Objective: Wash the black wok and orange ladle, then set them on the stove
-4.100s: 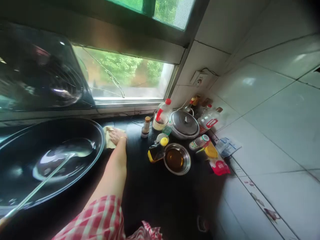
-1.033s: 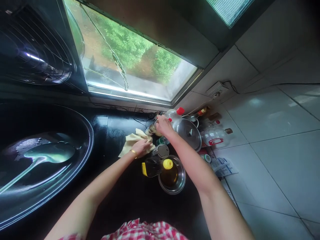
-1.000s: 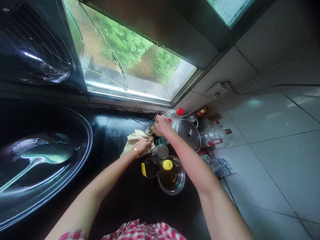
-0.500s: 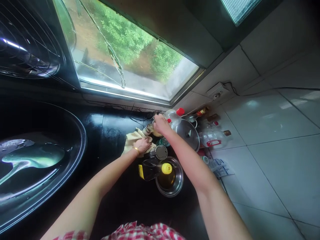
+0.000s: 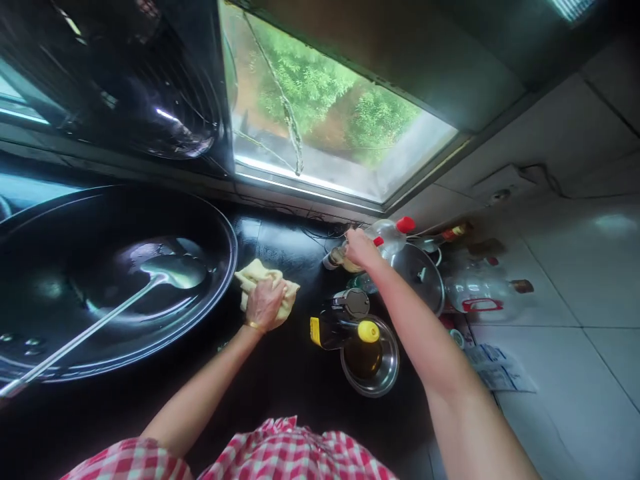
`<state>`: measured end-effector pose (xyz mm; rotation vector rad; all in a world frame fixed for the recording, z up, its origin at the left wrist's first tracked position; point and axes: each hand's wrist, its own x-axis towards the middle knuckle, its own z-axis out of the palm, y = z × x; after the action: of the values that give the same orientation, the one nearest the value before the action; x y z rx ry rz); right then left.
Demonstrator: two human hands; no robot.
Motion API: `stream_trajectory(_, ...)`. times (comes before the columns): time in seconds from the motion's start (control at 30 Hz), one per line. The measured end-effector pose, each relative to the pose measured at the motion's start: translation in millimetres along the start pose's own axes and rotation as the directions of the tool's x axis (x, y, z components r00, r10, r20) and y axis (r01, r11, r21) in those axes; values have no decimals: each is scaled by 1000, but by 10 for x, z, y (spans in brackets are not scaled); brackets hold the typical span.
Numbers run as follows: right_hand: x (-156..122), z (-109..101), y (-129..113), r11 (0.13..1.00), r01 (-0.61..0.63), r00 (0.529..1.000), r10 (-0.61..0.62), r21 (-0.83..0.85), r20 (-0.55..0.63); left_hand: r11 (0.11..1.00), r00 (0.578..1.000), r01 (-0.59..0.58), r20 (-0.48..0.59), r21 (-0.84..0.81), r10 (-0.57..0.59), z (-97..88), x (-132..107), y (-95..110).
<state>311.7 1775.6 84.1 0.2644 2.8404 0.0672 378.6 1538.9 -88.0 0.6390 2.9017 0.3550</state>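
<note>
My left hand [image 5: 265, 303] is closed over a crumpled cream cloth [image 5: 256, 272], pressing it on the black countertop [image 5: 295, 373] just right of the wok [image 5: 231, 240]. Farther back, my right hand [image 5: 363, 248] is curled at the group of bottles by the window. Its fingers are closed, but what lies in them is hidden. Just below and left of it show a small clear jar [image 5: 331, 259] and something yellowish. A clear bottle with a red cap [image 5: 393, 233] stands right behind this hand. Nearer me are a dark bottle with a yellow cap [image 5: 369, 331] and a grey-lidded container [image 5: 357, 303].
A metal ladle [image 5: 120, 307] rests in the wok. At the right stand a steel bowl [image 5: 393, 373] with a dark bottle in it, a lidded pot [image 5: 417, 277] and a large clear jug [image 5: 480, 293] by the tiled wall. Thin cables [image 5: 320, 235] run beneath the window.
My left hand has slid the cloth leftward over the countertop, from beside the bottles to near the wok. My right hand stays among the bottles. The view has turned left.
</note>
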Motion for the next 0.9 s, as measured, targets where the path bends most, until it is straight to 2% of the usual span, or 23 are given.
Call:
stream_trajectory(0.1,-6,59,41,999,13,999,-14,-29,-43,998,992,65,-109,-18,-67,37,174,-73)
stream_trajectory(0.2,-15,119,86,998,46,994,-50,-50,-97,995,990,103,-101,-5,-103,184,232,-95)
stream_trajectory(0.27,-14,152,112,996,79,991,-82,-33,-108,996,993,85,-80,1,-85,273,154,-88)
stream_trajectory(0.37,-2,191,139,995,96,988,-94,14,-124,999,997,34,-68,-20,-36,354,-123,-60)
stream_trajectory(0.5,13,200,153,988,130,979,-115,83,-168,997,999,-36,-33,-70,33,445,-635,-7)
stream_trajectory(0.63,-31,75,166,983,172,956,-149,71,-253,994,997,-63,-47,-94,59,552,-1072,74)
stream_trajectory(0.7,-110,-43,167,982,185,929,-158,49,-333,992,997,-64,-44,-107,60,593,-1248,119)
stream_trajectory(0.77,-266,-171,156,971,232,884,-189,50,-428,991,998,-65,-34,-119,62,623,-1428,149)
stream_trajectory(0.9,-895,-334,86,909,411,731,-287,64,-619,984,996,-92,-36,-150,87,671,-1884,136)
